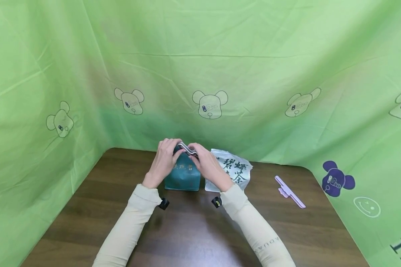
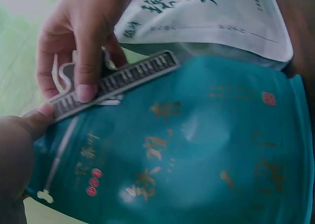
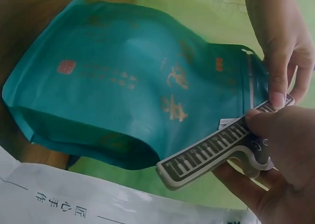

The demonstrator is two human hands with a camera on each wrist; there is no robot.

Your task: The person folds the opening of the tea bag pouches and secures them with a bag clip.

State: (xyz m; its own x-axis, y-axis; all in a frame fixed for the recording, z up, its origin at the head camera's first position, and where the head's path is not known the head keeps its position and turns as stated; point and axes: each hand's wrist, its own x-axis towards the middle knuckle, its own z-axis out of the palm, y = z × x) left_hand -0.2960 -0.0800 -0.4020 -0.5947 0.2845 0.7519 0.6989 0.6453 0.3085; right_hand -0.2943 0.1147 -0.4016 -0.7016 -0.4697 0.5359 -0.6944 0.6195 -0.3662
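Observation:
A teal tea bag (image 1: 183,176) with gold lettering stands on the table. Across its top edge, at a slant, lies a grey bag clip (image 3: 206,155) with a slotted face. My right hand (image 1: 208,165) pinches this clip by its middle, thumb (image 2: 86,88) on the slotted face and fingers behind at the curved handle. With thumb and fingers, my left hand (image 1: 163,159) pinches the clip's other end at the bag's upper edge. How far the clip's jaws reach over the bag is hidden by the hands.
A white tea bag (image 1: 238,174) with dark lettering stands just right of the teal one. On the table's right side lies a purple bag clip (image 1: 290,192). Green cloth (image 1: 254,74) hangs behind the brown table (image 1: 187,237) and along its sides.

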